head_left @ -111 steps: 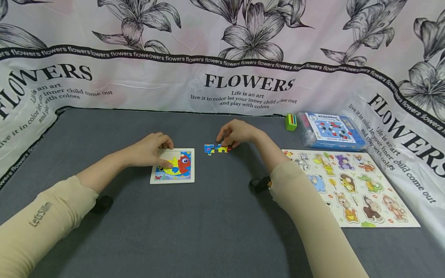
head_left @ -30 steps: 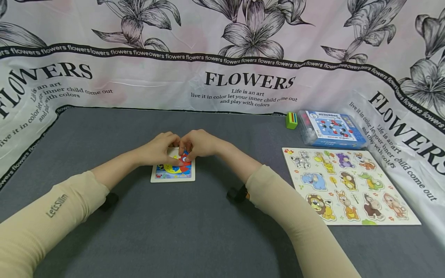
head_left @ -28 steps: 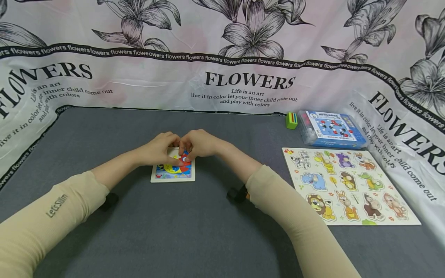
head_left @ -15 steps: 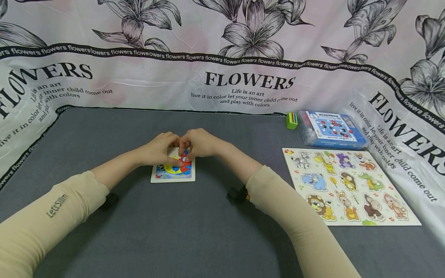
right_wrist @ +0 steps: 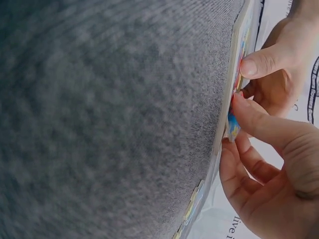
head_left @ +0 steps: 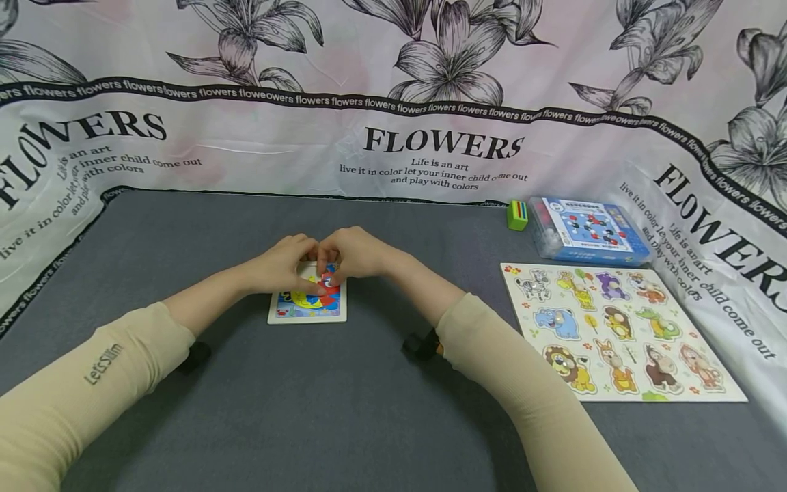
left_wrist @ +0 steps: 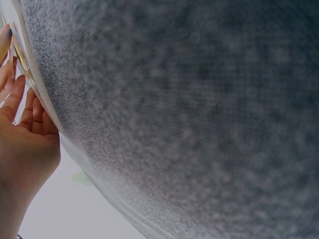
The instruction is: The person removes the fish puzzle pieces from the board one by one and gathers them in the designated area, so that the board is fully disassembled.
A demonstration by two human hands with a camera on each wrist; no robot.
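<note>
A small jigsaw puzzle (head_left: 310, 312) with a pale frame and a bright fish picture lies flat on the grey cloth. My left hand (head_left: 279, 265) grips it from the left, thumb across the picture and fingers curled at the far edge. From the right, my right hand (head_left: 355, 253) pinches a blue and yellow puzzle piece (right_wrist: 233, 127) at the far right corner; the piece stands tilted against the frame. Loose puzzle pieces (right_wrist: 192, 206) lie on the cloth in the right wrist view. My right hand hides them in the head view.
An animal puzzle board (head_left: 624, 331) lies to the right, partly behind my right sleeve. Beyond it are a blue-lidded plastic box (head_left: 593, 231) and a small green block (head_left: 517, 215). A flower-printed sheet (head_left: 270, 147) borders the grey cloth at the back.
Since the oldest frame, my right hand has moved left from the loose pieces to the puzzle's corner. My left thumb has shifted right over the picture. Over the last second both hands barely move.
</note>
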